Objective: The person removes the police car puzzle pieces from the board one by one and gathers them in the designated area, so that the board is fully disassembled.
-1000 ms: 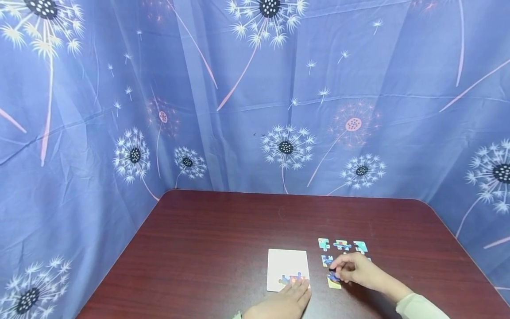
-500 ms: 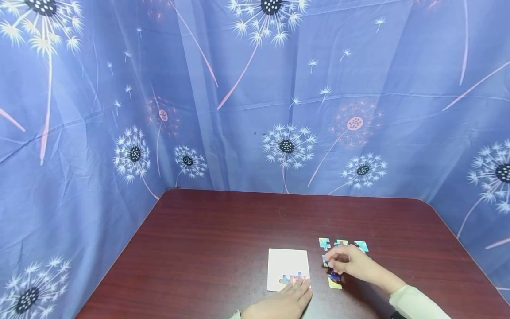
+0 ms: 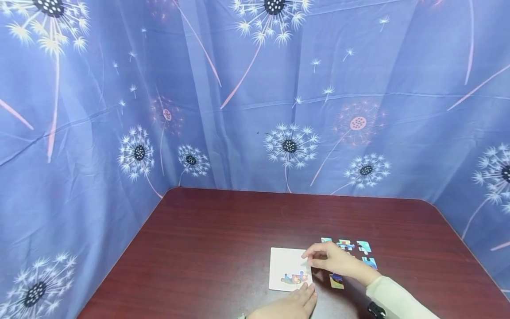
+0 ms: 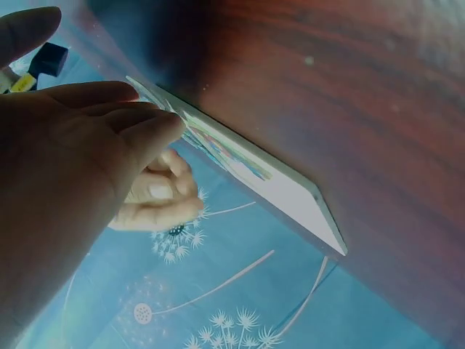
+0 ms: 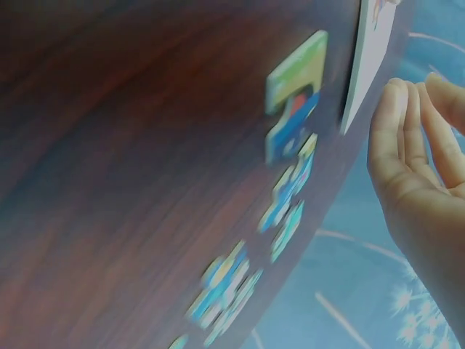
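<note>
A white puzzle board (image 3: 284,261) lies on the dark red table (image 3: 223,230), with a few coloured pieces (image 3: 295,279) joined along its near edge. My left hand (image 3: 303,297) lies flat, and its straight fingertips (image 4: 156,120) touch the board's near edge (image 4: 290,193). My right hand (image 3: 310,258) reaches over the board's right side and pinches a small pale puzzle piece between thumb and fingers. The piece is mostly hidden by the fingers. In the right wrist view the right hand's fingers (image 5: 407,131) hover beside the board's edge (image 5: 370,51).
Several loose coloured pieces lie right of the board: a row of three (image 3: 344,243), one blue piece (image 3: 369,262) and a yellow-blue one (image 3: 336,280), also blurred in the right wrist view (image 5: 294,94). A blue dandelion curtain (image 3: 255,110) surrounds the table.
My right hand left the loose pieces and moved left over the board's right side. One piece is gone from the pile's left side. My left hand stayed at the board's near edge.
</note>
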Action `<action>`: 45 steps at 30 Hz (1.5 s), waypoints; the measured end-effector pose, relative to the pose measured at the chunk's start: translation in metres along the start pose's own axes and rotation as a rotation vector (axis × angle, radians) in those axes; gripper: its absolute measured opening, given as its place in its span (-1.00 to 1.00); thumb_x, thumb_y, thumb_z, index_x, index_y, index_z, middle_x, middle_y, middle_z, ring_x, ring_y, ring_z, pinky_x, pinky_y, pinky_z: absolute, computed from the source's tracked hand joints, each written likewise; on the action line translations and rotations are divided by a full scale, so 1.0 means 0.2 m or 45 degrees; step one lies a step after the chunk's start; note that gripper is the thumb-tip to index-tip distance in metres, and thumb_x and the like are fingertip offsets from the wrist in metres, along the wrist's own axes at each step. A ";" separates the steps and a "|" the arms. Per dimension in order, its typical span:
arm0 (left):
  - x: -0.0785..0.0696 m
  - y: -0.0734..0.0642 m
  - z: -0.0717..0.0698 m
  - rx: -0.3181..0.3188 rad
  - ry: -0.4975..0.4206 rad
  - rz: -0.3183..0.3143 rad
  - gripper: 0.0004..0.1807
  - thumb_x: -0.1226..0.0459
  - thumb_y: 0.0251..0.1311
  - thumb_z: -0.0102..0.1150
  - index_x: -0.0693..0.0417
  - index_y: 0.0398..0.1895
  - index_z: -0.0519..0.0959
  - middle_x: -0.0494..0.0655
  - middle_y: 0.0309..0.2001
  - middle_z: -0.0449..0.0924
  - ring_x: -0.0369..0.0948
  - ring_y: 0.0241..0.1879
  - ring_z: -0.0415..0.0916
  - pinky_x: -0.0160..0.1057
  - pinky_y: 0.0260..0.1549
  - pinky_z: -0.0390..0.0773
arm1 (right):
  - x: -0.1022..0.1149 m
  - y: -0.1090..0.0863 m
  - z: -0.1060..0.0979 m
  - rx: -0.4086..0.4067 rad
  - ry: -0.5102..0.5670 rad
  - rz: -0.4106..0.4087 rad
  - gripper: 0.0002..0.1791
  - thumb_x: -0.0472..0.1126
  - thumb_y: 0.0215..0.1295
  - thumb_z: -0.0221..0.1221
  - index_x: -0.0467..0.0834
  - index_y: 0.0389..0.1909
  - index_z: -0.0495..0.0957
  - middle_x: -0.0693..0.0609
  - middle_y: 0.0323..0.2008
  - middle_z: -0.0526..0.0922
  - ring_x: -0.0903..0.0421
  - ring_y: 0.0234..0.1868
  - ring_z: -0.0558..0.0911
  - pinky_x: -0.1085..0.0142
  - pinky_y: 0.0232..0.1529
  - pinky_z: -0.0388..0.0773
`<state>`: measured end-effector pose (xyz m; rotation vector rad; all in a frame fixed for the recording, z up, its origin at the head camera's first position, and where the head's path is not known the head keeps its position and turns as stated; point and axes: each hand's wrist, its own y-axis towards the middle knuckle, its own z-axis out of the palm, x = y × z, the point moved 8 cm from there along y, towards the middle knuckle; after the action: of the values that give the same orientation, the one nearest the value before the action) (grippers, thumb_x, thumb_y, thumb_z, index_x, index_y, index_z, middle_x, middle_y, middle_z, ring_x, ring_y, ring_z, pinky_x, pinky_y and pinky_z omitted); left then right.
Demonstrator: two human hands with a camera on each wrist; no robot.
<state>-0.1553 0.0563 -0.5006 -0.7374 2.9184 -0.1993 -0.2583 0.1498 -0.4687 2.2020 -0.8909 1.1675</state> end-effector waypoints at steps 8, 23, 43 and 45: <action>0.00 0.01 0.01 -0.014 -0.045 -0.004 -0.22 -0.17 0.43 -0.37 0.28 0.40 0.22 0.14 0.43 0.13 -0.09 0.44 0.03 -0.34 0.32 0.14 | 0.04 0.10 0.11 0.118 0.011 -0.081 -0.76 -0.32 0.32 0.15 -0.35 -0.06 0.59 -0.15 -0.28 0.64 0.19 -0.28 0.62 0.36 -0.20 0.59; -0.01 0.03 0.04 -0.057 0.122 0.022 -0.26 -0.14 0.45 -0.38 0.29 0.37 0.26 0.17 0.40 0.18 -0.07 0.42 0.08 -0.34 0.32 0.15 | 0.00 0.15 0.25 0.235 0.057 0.007 -0.79 -0.35 0.15 0.27 -0.29 -0.17 0.66 -0.08 -0.39 0.58 0.31 -0.41 0.55 0.41 -0.36 0.58; 0.00 0.02 0.03 -0.060 0.049 0.036 -0.27 -0.13 0.44 -0.30 0.32 0.34 0.27 0.17 0.39 0.21 -0.11 0.42 0.09 -0.35 0.31 0.16 | 0.01 0.15 0.25 0.237 0.065 0.025 -0.81 -0.37 0.12 0.27 -0.28 -0.21 0.65 -0.01 -0.41 0.57 0.33 -0.44 0.52 0.45 -0.40 0.54; -0.01 0.02 0.02 -0.068 0.066 0.051 -0.27 -0.12 0.44 -0.30 0.33 0.33 0.28 0.18 0.38 0.22 -0.10 0.42 0.10 -0.34 0.31 0.16 | 0.02 0.15 0.25 0.236 0.075 0.010 -0.81 -0.37 0.12 0.27 -0.29 -0.21 0.65 -0.01 -0.41 0.58 0.32 -0.44 0.53 0.44 -0.40 0.55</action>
<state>-0.1550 0.0594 -0.5058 -0.6906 2.9957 -0.1392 -0.2530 0.0947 -0.4879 2.2968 -0.7964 1.3599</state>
